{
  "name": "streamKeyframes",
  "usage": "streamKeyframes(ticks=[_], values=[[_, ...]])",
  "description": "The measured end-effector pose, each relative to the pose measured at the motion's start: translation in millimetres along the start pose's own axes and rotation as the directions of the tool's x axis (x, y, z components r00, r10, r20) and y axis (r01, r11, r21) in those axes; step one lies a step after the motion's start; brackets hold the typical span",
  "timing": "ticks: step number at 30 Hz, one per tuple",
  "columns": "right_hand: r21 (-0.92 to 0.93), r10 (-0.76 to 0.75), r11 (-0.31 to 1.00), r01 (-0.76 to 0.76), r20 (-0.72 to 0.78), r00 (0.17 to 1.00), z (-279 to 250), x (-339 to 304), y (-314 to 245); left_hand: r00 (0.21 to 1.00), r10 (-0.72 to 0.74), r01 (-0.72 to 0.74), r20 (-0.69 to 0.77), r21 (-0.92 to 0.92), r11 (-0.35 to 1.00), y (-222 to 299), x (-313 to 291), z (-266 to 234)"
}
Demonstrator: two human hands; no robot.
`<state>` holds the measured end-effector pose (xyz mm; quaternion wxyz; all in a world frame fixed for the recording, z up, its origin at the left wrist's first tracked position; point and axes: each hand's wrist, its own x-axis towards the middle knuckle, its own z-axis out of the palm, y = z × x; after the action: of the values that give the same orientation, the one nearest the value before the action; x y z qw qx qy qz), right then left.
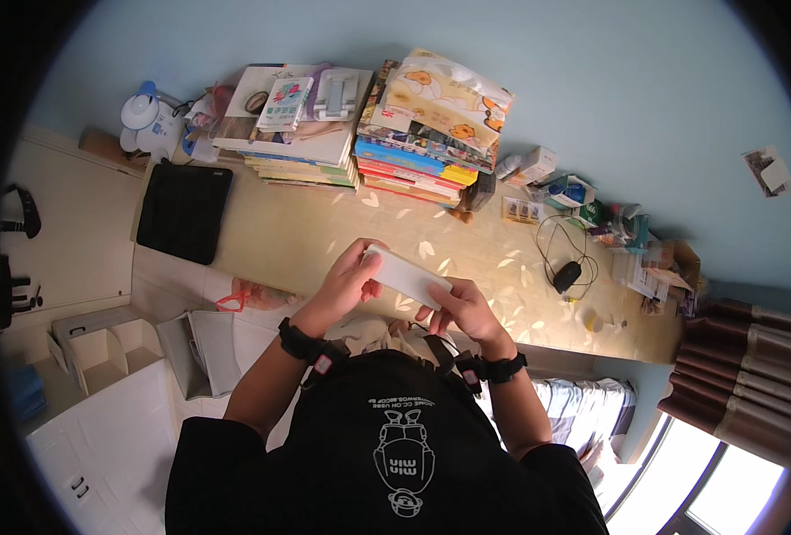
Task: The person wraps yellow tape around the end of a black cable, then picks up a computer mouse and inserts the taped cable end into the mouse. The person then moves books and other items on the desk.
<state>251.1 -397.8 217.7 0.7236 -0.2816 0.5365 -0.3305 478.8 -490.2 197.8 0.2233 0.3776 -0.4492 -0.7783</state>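
Note:
A long, flat, white oblong case [404, 277] is held level between my two hands, over the front part of the desk. Its exact kind I cannot make out. My left hand [349, 281] closes round its left end, thumb on top. At the other end my right hand [467, 310] grips it with thumb above and fingers curled beneath. Both wrists wear black straps. Beyond the case lies the pale desktop [306, 227] with its leaf pattern.
Two tall stacks of books, left [302, 156] and right [426, 147], stand by the wall. A black tablet-like slab [186, 211] lies on the left. To the right are a black corded device [566, 276] and small boxes [538, 165]. Left of me is an open drawer unit [101, 352].

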Motion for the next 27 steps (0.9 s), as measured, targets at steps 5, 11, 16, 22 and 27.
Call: streamKeyframes(ticks=[5, 11, 16, 22, 27], values=[[-0.290, -0.318, 0.916, 0.277, -0.107, 0.942, 1.7, -3.7, 8.9, 0.992, -0.091, 0.107, 0.081, -0.208, 0.972, -5.5, 4.2, 1.1], [-0.448, -0.525, 0.777, 0.443, -0.072, 0.848, 1.3, -5.7, 8.5, 0.985, 0.138, -0.147, 0.098, 0.085, 0.986, -7.5, 6.9, 9.9], [-0.307, -0.366, 0.899, 0.312, -0.133, 0.921, 6.4, -2.2, 8.9, 0.985, 0.111, -0.132, 0.132, 0.161, 0.978, 0.1, 10.7, 6.8], [-0.028, -0.158, 0.987, 0.156, -0.122, 0.980, 1.7, 3.2, 15.1, 0.995, 0.093, -0.097, 0.034, 0.143, 0.985, -3.0, 13.2, 5.2], [-0.160, -0.061, 0.986, 0.036, -0.150, 0.987, -34.1, 15.6, 45.3, 0.989, 0.038, 0.022, -0.145, 0.395, 0.919, -15.6, 17.8, -16.6]])
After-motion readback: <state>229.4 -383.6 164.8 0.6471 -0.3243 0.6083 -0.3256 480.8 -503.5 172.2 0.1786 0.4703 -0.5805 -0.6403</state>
